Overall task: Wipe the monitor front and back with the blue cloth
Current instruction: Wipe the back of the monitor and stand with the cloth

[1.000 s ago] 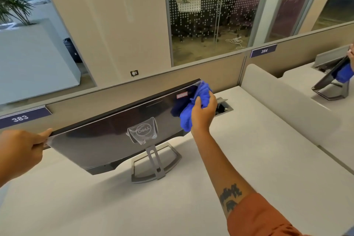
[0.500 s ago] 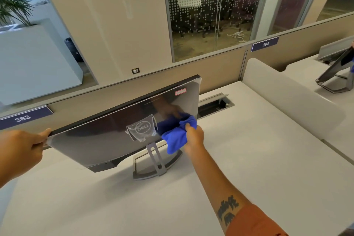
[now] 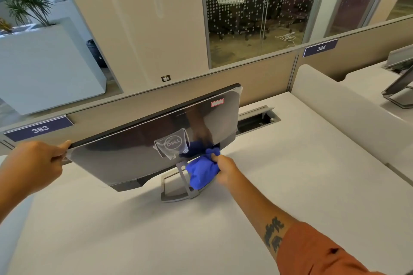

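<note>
Down from the monitor's upper corner, the right hand now bunches the blue cloth at five o'clock of the Dell logo; the left hand pinches the nine-o'clock edge above the counter, near tags 383 and 384.

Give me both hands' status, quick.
Left hand: closed, gripping the monitor by its left edge.
Right hand: closed, holding the blue cloth at the monitor's lower back, by the stand.

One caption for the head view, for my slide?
Right hand wipes monitor back with blue cloth; left hand steadies it.
</note>
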The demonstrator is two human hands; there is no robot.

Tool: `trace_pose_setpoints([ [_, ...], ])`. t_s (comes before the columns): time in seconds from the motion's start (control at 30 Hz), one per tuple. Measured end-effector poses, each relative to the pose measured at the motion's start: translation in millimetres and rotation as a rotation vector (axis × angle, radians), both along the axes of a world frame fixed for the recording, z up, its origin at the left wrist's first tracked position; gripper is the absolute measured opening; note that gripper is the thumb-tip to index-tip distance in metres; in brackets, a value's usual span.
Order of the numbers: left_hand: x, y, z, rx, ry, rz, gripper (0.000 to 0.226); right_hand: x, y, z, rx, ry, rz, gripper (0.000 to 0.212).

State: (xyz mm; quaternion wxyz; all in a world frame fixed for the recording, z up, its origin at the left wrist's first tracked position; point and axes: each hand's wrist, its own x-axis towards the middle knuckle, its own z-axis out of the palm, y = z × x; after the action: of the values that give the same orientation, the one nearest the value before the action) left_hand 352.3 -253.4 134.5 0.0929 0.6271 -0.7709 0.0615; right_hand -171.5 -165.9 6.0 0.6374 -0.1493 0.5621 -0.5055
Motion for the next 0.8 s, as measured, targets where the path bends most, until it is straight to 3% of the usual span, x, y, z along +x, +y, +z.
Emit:
trace_pose_setpoints([
  [0.07, -13.9, 9.5, 10.7, -0.027, -0.033, 0.012, 0.042, 27.4, 7.2, -7.3, -0.017, -0.012, 0.048, 0.020],
  [0.23, -56.0, 44.3, 46.4, -0.045, -0.015, 0.017, 0.031, 71.4, 18.8, -13.3, -0.120, 0.621, 0.093, 0.016],
  [0.37, -87.3, 67.7, 69.8, -0.022, -0.036, -0.007, 0.028, 80.5, 45.0, -38.3, -0.165, 0.853, 0.190, 0.009],
  [0.5, -100.0, 76.7, 80.5, 0.011, -0.016, -0.026, 0.035, 71.4, 52.1, -51.0, -0.126, 0.946, 0.314, 0.013],
  [0.7, -107.7, 85.6, 87.3, 0.017, -0.014, -0.016, 0.033, 92.0, 48.0, -28.6, -0.534, 1.104, 0.230, 0.026],
  [0.8, -112.9, 89.8, 92.3, 0.023, 0.007, -0.010, 0.030, 96.4, 56.7, -38.4, -0.542, 1.106, 0.223, 0.029],
])
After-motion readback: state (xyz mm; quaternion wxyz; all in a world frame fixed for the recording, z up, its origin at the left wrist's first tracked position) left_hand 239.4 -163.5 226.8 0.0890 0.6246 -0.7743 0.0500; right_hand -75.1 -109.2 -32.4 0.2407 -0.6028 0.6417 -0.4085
